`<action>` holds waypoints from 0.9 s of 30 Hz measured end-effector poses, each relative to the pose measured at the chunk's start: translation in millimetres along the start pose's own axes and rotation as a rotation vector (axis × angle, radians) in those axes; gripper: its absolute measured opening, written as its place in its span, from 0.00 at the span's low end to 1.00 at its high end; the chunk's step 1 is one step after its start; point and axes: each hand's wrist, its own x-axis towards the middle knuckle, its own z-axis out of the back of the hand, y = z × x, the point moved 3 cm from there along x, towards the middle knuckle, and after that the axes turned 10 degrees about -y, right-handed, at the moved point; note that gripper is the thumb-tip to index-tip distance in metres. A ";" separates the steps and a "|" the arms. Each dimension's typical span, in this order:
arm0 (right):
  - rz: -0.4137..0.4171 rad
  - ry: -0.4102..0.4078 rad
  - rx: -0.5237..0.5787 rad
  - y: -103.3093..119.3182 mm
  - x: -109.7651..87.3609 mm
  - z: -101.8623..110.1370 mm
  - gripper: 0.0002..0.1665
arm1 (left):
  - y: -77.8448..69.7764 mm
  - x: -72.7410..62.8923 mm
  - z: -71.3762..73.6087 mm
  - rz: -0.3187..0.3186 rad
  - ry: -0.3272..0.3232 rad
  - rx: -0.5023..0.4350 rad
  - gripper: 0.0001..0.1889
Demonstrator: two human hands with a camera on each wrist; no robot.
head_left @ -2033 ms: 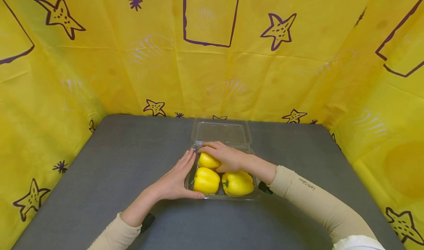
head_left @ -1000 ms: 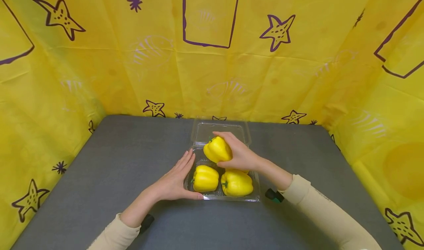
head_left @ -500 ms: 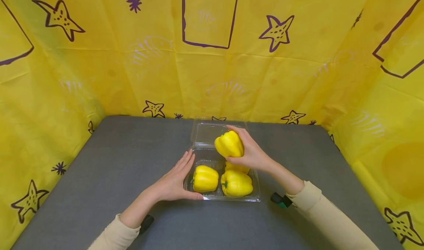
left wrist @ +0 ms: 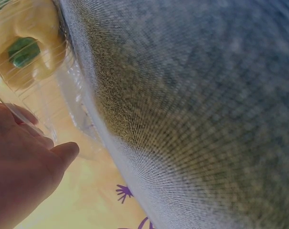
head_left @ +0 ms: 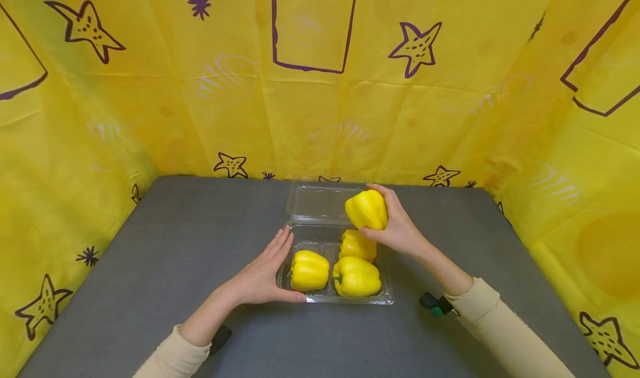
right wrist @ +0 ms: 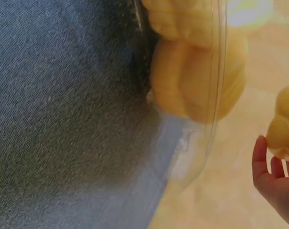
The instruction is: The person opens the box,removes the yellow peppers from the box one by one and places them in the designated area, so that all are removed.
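A yellow bell pepper is gripped by my right hand, raised over the back right corner of a clear plastic clamshell box. Its lid lies folded back, away from me. Inside the box sit three more yellow bell peppers: one at the front left, one at the front right and one behind that. My left hand rests along the box's left side, fingers straight and thumb at the front edge. In the right wrist view, fingertips touch the held pepper.
The box stands on a grey table. A yellow cloth printed with starfish and fish hangs around its back and sides. A dark wrist device shows under the right forearm, another by the left.
My right hand has lifted the pepper out of the box's back left part and carried it up and to the right. The left hand has stayed at the box's side.
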 end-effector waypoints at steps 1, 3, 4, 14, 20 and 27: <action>-0.008 -0.019 -0.002 -1.6 0.5 1.5 0.56 | -0.1 0.0 0.2 0.000 -0.001 0.000 0.70; -0.023 -0.058 -0.005 -5.2 1.5 4.5 0.55 | -0.1 0.2 0.3 0.000 -0.004 0.003 0.70; -0.034 -0.076 -0.006 -7.1 2.0 6.0 0.55 | 0.0 0.2 0.2 0.001 -0.004 0.004 0.70; -0.171 -0.241 0.005 -30.7 9.8 21.4 0.55 | 0.6 0.2 -0.6 -0.002 -0.005 0.003 0.70; -0.253 -0.303 -0.006 -49.6 15.1 27.6 0.55 | -0.2 0.3 0.0 -0.003 -0.006 0.006 0.70; -0.294 -0.330 -0.066 -65.9 20.6 31.8 0.55 | 0.6 0.1 -0.7 0.003 0.000 0.004 0.70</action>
